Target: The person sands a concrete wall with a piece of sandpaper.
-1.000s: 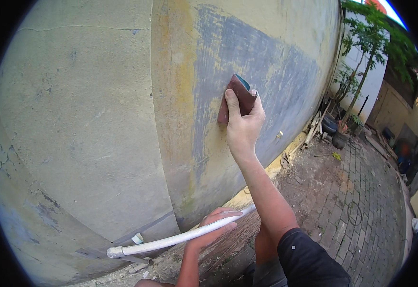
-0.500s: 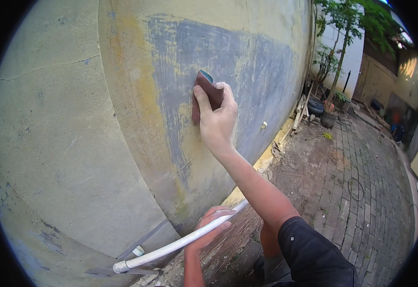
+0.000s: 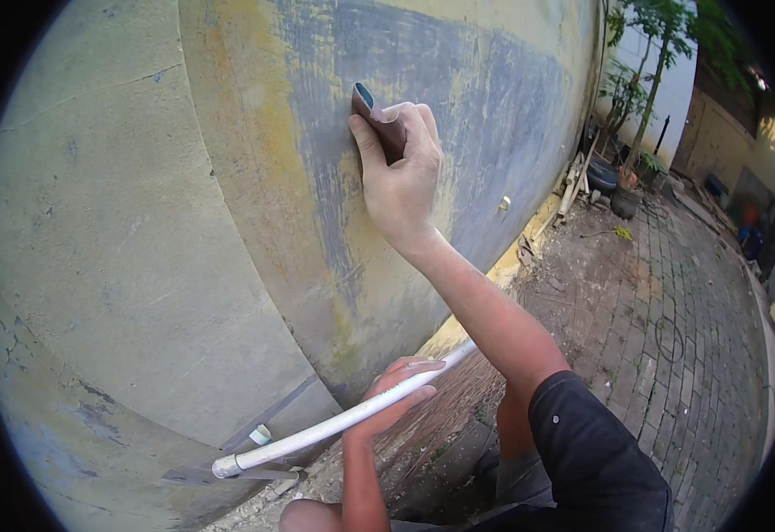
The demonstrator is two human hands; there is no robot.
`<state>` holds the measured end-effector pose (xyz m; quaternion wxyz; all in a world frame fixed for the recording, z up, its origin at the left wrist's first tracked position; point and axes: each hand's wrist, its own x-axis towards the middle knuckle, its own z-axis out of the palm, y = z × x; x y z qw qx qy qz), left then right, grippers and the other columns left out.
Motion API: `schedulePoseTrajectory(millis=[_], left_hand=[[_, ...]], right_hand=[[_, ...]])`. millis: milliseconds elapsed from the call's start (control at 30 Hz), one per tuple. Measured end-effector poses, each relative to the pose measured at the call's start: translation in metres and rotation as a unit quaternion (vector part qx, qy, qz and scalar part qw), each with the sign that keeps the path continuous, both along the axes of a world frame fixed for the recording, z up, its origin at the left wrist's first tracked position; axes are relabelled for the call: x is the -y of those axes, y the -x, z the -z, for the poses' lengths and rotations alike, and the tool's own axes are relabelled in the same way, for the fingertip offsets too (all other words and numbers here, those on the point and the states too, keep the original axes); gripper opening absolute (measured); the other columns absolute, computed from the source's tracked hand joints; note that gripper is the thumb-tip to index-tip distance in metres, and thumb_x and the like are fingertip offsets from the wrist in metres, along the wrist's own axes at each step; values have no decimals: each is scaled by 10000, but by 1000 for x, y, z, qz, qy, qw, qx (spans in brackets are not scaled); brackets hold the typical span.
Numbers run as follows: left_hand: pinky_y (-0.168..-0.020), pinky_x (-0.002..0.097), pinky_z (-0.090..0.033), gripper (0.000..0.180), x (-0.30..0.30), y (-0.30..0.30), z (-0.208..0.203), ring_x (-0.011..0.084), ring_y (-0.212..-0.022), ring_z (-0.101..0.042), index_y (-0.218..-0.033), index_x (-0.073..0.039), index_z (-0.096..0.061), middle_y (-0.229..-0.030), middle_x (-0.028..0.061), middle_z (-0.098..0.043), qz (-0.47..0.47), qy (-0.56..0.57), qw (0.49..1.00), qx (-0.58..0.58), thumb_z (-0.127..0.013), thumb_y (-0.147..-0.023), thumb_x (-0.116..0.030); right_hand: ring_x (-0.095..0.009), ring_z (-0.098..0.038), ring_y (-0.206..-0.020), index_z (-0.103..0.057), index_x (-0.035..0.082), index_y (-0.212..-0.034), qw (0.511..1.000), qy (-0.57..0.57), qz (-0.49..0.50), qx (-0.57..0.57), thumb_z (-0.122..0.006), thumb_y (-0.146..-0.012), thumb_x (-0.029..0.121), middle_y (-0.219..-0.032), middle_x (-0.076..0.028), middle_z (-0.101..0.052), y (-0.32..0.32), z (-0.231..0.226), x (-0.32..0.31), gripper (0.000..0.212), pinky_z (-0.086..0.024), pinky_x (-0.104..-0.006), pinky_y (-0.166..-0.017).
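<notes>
My right hand [image 3: 403, 182] is pressed to the wall, its thumb on one side and its fingers on the other of a folded sheet of sandpaper [image 3: 389, 135]. The sheet is reddish brown, with a blue-green inside showing at its open fold. It lies over a grey, scraped-looking patch [image 3: 485, 115] on the yellowish wall. Lower down, my left hand [image 3: 387, 420] grips a white pipe [image 3: 316, 436], which slants along the wall's foot. The fingers lie over its top and the thumb is on the near side.
A small pale fitting [image 3: 504, 203] sticks out of the wall at right. Another pipe stub [image 3: 260, 434] juts out by the white pipe's elbow. Wooden sticks [image 3: 572, 186] and a potted plant [image 3: 625, 202] stand farther along, beside brick paving [image 3: 671, 310].
The whole view has shifted, so the wall sits higher in it. My right hand has slid the sandpaper slightly up and left on the wall. My left hand stays on the pipe.
</notes>
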<state>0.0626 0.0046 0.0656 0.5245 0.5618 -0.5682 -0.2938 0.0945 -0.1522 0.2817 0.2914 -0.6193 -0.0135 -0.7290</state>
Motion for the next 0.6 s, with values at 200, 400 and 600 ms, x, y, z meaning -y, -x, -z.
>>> schedulePoseTrajectory(millis=[200, 400, 600], left_hand=[[-1050, 375, -411, 408, -1, 2, 1, 253, -1212, -539, -1248, -105, -655, -1244, 99, -627, 17, 16, 1000, 3, -713, -855, -200], [-1037, 371, -414, 390, -2, 0, -3, 258, -1193, -545, -1240, -96, -657, -1218, 100, -638, -1, 7, 1000, 14, -700, -865, -192], [-1032, 357, -415, 388, -6, 4, -2, 243, -1175, -557, -1246, -99, -657, -1218, 91, -641, 0, 9, 1000, -12, -700, -869, -180]], right_hand=[[-126, -424, -709, -567, 34, -845, 997, 1, 6, -80, -696, -864, -16, -838, -30, -443, 11, 73, -5, 140, -375, -285, -577], [-177, -478, -801, -577, 8, -891, 998, -21, -38, -54, -700, -888, 38, -885, -60, -503, 3, 13, -7, 126, -437, -312, -681], [-174, -473, -789, -570, 25, -859, 994, -48, -27, -93, -717, -859, -4, -867, -56, -494, 6, 38, -22, 149, -417, -307, -659]])
